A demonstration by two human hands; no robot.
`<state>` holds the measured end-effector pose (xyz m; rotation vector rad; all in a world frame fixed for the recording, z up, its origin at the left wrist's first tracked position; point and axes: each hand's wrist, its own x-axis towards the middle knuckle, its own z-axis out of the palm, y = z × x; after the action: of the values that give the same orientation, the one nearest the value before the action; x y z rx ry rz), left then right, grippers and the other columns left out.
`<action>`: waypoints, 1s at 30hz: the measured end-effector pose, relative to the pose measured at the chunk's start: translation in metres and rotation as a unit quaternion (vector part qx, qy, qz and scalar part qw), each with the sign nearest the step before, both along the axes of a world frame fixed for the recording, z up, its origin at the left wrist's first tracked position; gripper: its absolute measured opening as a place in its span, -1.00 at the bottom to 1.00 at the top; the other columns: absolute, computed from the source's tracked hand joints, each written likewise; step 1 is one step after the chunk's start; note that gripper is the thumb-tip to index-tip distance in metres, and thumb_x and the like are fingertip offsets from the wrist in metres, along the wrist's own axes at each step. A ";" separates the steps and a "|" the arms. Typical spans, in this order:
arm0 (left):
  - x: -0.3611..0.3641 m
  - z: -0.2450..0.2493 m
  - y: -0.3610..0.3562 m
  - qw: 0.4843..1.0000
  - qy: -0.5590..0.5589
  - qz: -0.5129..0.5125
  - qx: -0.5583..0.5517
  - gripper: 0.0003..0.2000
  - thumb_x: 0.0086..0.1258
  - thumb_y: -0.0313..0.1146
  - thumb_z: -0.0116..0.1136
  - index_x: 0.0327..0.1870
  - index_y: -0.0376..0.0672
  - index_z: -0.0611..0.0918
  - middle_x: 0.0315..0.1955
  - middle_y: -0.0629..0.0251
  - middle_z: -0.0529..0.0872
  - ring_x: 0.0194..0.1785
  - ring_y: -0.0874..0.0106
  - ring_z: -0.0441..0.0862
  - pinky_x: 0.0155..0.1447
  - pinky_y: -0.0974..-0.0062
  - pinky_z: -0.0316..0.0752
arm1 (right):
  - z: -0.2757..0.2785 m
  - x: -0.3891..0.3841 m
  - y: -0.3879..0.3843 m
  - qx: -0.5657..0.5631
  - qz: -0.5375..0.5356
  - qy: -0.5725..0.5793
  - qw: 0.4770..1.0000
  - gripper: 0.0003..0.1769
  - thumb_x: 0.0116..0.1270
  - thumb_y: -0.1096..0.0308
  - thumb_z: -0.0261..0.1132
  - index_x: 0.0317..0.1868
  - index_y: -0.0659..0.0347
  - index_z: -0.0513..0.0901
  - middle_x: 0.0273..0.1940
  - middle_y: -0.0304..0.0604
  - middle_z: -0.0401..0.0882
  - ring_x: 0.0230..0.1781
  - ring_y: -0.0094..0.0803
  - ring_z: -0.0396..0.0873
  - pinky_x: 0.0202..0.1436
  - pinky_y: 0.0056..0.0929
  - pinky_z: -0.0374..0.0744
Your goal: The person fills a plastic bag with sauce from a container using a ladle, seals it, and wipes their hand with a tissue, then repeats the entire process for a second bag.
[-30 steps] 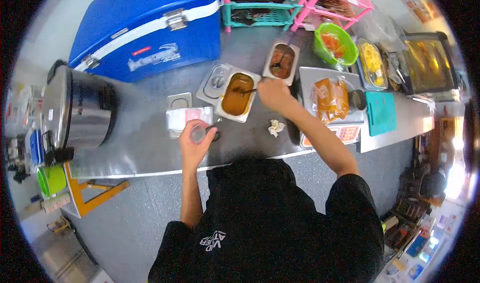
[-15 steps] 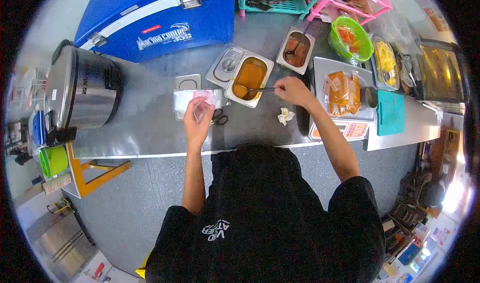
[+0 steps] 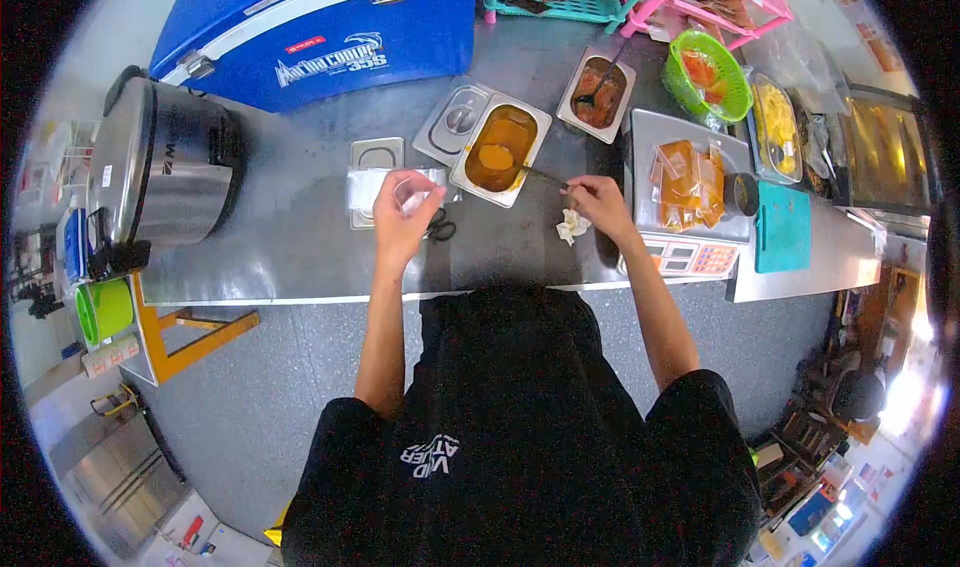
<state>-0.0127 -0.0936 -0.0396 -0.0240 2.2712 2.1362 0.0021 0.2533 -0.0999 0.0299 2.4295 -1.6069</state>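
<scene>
My right hand (image 3: 602, 209) grips the dark handle of a ladle (image 3: 544, 177). The ladle's bowl, full of orange-brown sauce, is over a steel pan (image 3: 540, 152) of the same sauce. In my left hand (image 3: 400, 229) is a small clear plastic bag (image 3: 411, 196), pinched between bent fingers and thumb. Behind that hand, a pack of clear bags (image 3: 364, 189) lies across a steel lid (image 3: 376, 153). Black-handled scissors (image 3: 441, 227) rest just right of my left wrist. A crumpled white tissue (image 3: 572, 228) lies close to my right fingers.
Another steel pan (image 3: 611, 132) holds reddish food and a spoon. Filled sauce bags (image 3: 690, 182) sit on a scale (image 3: 740, 157) at right, near a green basket (image 3: 740, 95) and teal board (image 3: 782, 229). A blue cooler (image 3: 400, 62) and large steel pot (image 3: 180, 177) stand left.
My right hand has moved right and toward me, shifting the ladle's handle. The ladle's bowl now shows filled, farther up the pan. My left hand has shifted slightly right and up.
</scene>
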 end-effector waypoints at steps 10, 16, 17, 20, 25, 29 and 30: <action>-0.039 0.039 0.018 0.991 0.103 -0.018 -0.085 -0.66 0.27 -0.40 0.42 0.02 -0.24 0.60 -0.26 0.27 0.73 -0.07 0.51 0.66 0.07 0.50 0.51 | 0.090 -0.025 0.009 0.017 -0.023 0.073 0.997 -0.75 0.39 0.31 0.25 -0.22 0.35 0.73 -0.49 -0.27 0.62 -0.44 -0.61 0.51 -0.35 -0.55 0.47; -0.048 0.051 0.023 0.977 0.174 -0.011 -0.120 -0.68 0.25 -0.40 0.42 -0.01 -0.22 0.62 -0.14 0.25 0.75 -0.01 0.45 0.66 0.12 0.46 0.50 | 0.074 -0.021 0.008 0.028 -0.029 0.053 0.998 -0.75 0.39 0.31 0.25 -0.20 0.36 0.74 -0.41 -0.21 0.70 -0.36 -0.55 0.60 -0.24 -0.52 0.54; -0.049 0.051 0.023 0.974 0.176 -0.017 -0.143 -0.68 0.25 -0.40 0.42 0.00 -0.22 0.62 -0.11 0.25 0.74 0.03 0.44 0.65 0.16 0.45 0.49 | 0.064 -0.019 0.006 0.034 -0.030 0.054 0.998 -0.75 0.39 0.32 0.25 -0.20 0.36 0.74 -0.38 -0.18 0.73 -0.35 -0.53 0.62 -0.21 -0.51 0.55; -0.056 0.046 0.028 0.962 0.198 -0.010 -0.187 -0.70 0.19 -0.44 0.42 -0.06 -0.19 0.63 -0.14 0.22 0.74 -0.03 0.32 0.68 0.10 0.38 0.52 | 0.035 -0.014 0.004 0.050 -0.044 0.036 0.997 -0.74 0.37 0.31 0.25 -0.19 0.37 0.73 -0.32 -0.11 0.76 -0.29 -0.47 0.66 -0.14 -0.48 0.58; -0.086 0.001 0.030 0.898 0.269 -0.029 -0.346 -0.72 0.09 -0.49 0.39 -0.15 -0.17 0.64 -0.20 0.16 0.71 -0.09 0.10 0.66 0.02 0.19 0.53 | 0.052 -0.019 0.007 0.055 -0.037 0.032 0.997 -0.74 0.36 0.30 0.25 -0.20 0.34 0.74 -0.39 -0.14 0.72 -0.37 -0.51 0.61 -0.24 -0.48 0.54; -0.102 -0.017 0.045 0.879 0.253 -0.046 -0.401 -0.71 0.07 -0.45 0.38 -0.14 -0.14 0.64 -0.18 0.15 0.68 -0.05 0.05 0.64 0.03 0.12 0.52 | 0.102 -0.031 0.011 0.060 -0.034 0.064 0.996 -0.75 0.36 0.30 0.26 -0.20 0.33 0.74 -0.45 -0.19 0.68 -0.42 -0.56 0.57 -0.32 -0.51 0.51; -0.104 -0.018 0.051 0.875 0.248 -0.047 -0.413 -0.71 0.07 -0.44 0.38 -0.14 -0.14 0.65 -0.17 0.15 0.68 -0.04 0.05 0.64 0.04 0.12 0.52 | 0.115 -0.031 0.011 0.060 -0.034 0.054 0.996 -0.75 0.36 0.30 0.26 -0.20 0.33 0.74 -0.46 -0.20 0.67 -0.43 -0.57 0.57 -0.33 -0.52 0.50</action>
<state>-0.1170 -0.0428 -0.0580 0.6671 3.1964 1.0362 -0.0292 0.2639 0.0152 0.0473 2.6323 -1.5247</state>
